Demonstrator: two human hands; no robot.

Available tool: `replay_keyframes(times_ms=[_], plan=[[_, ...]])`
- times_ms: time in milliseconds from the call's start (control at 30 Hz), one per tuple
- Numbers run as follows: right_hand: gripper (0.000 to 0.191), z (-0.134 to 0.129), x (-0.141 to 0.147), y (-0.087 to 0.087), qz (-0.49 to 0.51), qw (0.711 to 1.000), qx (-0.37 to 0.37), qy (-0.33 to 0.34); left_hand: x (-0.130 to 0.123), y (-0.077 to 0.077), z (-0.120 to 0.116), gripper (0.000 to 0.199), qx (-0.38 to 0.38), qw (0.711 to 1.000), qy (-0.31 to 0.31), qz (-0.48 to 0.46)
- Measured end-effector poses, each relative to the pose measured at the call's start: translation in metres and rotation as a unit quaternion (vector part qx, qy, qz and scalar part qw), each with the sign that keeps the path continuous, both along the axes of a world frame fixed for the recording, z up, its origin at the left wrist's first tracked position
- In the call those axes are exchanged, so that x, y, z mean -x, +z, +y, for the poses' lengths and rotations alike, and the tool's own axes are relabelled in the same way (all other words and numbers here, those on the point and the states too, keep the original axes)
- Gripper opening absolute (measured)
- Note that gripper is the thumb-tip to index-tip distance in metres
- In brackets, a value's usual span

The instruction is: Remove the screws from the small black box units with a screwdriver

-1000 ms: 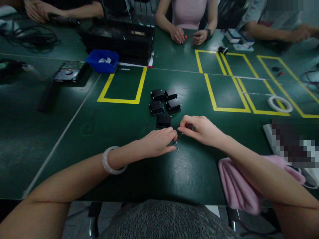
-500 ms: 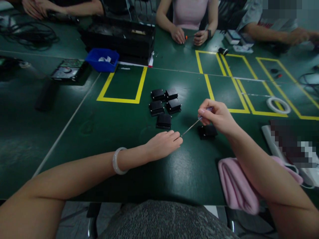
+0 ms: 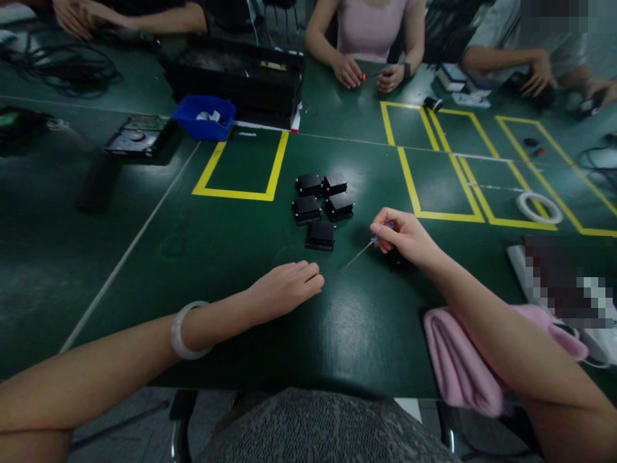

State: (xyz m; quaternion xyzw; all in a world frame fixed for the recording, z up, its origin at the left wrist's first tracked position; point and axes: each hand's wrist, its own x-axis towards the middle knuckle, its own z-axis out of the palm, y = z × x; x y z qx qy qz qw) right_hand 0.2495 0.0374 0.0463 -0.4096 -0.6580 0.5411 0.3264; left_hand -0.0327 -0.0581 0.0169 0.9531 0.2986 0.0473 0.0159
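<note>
In my right hand (image 3: 400, 235) is a screwdriver (image 3: 359, 254) with a see-through, purplish handle; its thin shaft points down and left. Palm down over the table, my left hand (image 3: 289, 286) has its fingers curled in, and whatever they may hold is hidden. A white bangle (image 3: 186, 331) circles that wrist. The screwdriver's tip is apart from the left fingers. Beyond the hands, several small black box-like parts (image 3: 321, 235) with shiny screws or pins at their sides lie in a cluster. Another black part (image 3: 400, 261) is mostly covered by my right hand.
A folded pink cloth (image 3: 463, 360) lies under my right forearm. Farther off are a blue bin (image 3: 205, 122), a hard drive (image 3: 139, 136), a large black case (image 3: 236, 83) and a white tape roll (image 3: 538, 207). Other people's hands (image 3: 348, 72) are across the green table.
My left hand has drawn away from the screwdriver's tip, moving left and slightly nearer to me. The right hand has shifted a little left and down, covering more of the black part beneath it.
</note>
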Motion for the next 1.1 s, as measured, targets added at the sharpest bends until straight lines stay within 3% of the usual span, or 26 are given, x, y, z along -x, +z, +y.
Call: replay_keyframes(times_ms=[233, 367, 433, 500, 600, 733, 900, 1100], plan=[[0.043, -0.006, 0.003, -0.004, -0.001, 0.999, -0.03, -0.037, 0.015, 0.002, -0.003, 0.015, 0.009, 1.0, -0.003, -0.006], [0.042, -0.003, 0.002, -0.002, 0.029, 0.997, -0.027, -0.059, 0.015, 0.015, 0.013, 0.017, -0.012, 0.998, 0.032, -0.056], [0.04, 0.0, 0.003, 0.003, 0.044, 0.996, -0.034, -0.071, 0.011, 0.024, 0.026, 0.017, -0.026, 0.992, 0.087, -0.088], [0.036, 0.004, 0.006, 0.011, 0.051, 0.995, -0.046, -0.077, 0.007, 0.029, 0.04, 0.035, -0.034, 0.982, 0.14, -0.119], [0.033, 0.008, 0.013, 0.028, 0.054, 0.993, -0.051, -0.096, 0.0, 0.026, 0.058, 0.05, -0.009, 0.979, 0.154, -0.13], [0.034, 0.012, 0.024, 0.042, 0.043, 0.987, -0.09, -0.123, -0.002, 0.012, 0.069, 0.048, 0.045, 0.981, 0.149, -0.119], [0.042, 0.01, 0.033, 0.029, 0.002, 0.98, -0.143, -0.141, 0.006, 0.009, 0.068, 0.045, 0.079, 0.977, 0.161, -0.119], [0.048, 0.0, 0.033, 0.012, -0.032, 0.976, -0.167, -0.135, 0.015, 0.014, 0.059, 0.047, 0.052, 0.978, 0.18, -0.089]])
